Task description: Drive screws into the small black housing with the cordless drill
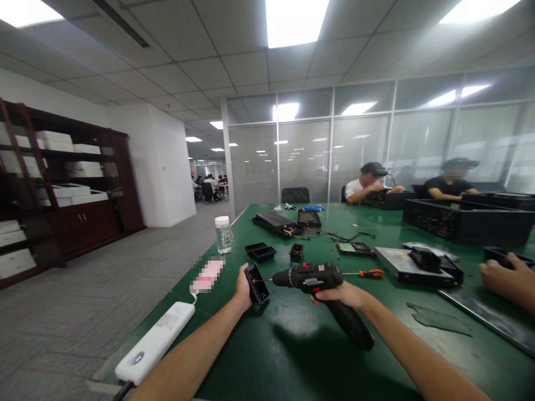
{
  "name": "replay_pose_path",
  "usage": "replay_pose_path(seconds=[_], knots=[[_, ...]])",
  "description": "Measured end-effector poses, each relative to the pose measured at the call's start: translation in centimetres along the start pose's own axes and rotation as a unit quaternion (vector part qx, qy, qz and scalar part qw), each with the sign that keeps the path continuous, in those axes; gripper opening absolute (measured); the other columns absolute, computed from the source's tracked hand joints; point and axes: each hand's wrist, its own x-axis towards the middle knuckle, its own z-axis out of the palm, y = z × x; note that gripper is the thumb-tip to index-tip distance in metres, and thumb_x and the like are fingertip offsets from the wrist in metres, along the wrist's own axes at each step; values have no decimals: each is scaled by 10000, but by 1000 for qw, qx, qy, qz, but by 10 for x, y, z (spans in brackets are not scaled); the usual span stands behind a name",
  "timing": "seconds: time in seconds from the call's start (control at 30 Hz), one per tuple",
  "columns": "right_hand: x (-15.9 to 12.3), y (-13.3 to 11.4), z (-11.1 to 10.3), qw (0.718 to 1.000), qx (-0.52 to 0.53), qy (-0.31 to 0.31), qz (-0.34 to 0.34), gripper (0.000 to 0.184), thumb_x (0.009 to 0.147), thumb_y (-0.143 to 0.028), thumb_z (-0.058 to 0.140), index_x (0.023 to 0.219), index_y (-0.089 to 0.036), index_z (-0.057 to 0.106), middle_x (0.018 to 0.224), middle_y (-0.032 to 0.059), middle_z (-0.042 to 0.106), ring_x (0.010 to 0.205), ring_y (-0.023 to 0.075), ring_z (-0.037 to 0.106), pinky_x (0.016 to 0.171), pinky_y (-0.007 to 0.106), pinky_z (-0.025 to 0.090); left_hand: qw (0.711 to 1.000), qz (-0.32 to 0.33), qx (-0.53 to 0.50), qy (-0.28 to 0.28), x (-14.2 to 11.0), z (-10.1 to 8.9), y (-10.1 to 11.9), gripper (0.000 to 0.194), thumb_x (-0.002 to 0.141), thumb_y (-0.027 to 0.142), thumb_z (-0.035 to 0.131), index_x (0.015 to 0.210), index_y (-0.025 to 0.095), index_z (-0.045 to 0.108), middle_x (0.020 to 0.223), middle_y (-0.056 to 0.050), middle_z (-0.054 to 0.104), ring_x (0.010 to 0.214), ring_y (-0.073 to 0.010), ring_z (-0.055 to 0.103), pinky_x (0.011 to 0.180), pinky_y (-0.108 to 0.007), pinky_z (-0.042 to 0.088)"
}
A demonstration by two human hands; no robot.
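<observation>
My left hand (243, 287) grips a small black plastic tray (258, 287) by its side, tilted so that its hollow faces right; small bits inside are too tiny to name. A black cordless drill (309, 275) lies level in my right hand (340, 295), its bit pointing left to the tray's opening. Whether the bit touches anything in there I cannot tell. Just beyond are more black trays (261, 253) and a small black box (296, 252) holding little parts. An orange-handled screwdriver (371, 273) lies behind the drill.
A white power strip (154, 342) lies along the left edge of the green table (234, 356), near a clear bottle (223, 236). Computer parts and an optical drive (401, 267) spread to the right. Another person's hand (507, 278) is at far right; two people sit beyond large black cases (463, 220).
</observation>
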Motion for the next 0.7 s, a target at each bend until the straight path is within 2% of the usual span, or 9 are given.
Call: replay_pose_path(seconds=[0.3, 0.47, 0.7], knots=[[0, 0, 0, 1000, -15, 5, 9, 316, 787, -487, 583, 791, -181, 659, 821, 125, 648, 843, 245, 603, 855, 366, 428, 1000, -5, -15, 8, -2, 2, 2, 360, 750, 525, 530, 677, 175, 566, 570, -21, 583, 494, -178, 565, 541, -312, 477], [3, 2, -1, 1000, -13, -12, 2, 271, 780, -476, 598, 815, -217, 673, 799, 86, 641, 825, 241, 609, 843, 367, 454, 1000, -14, -16, 5, -2, 1, 2, 363, 753, 524, 526, 656, 176, 559, 540, -9, 565, 462, -174, 548, 516, -310, 469], [2, 4, 1, 1000, -6, 11, -9, 269, 771, -486, 611, 806, -230, 687, 760, 73, 638, 778, 232, 613, 809, 357, 476, 1000, -11, -13, -5, -3, 2, 3, 363, 752, 530, 522, 702, 176, 586, 577, -19, 598, 519, -186, 583, 565, -317, 485]])
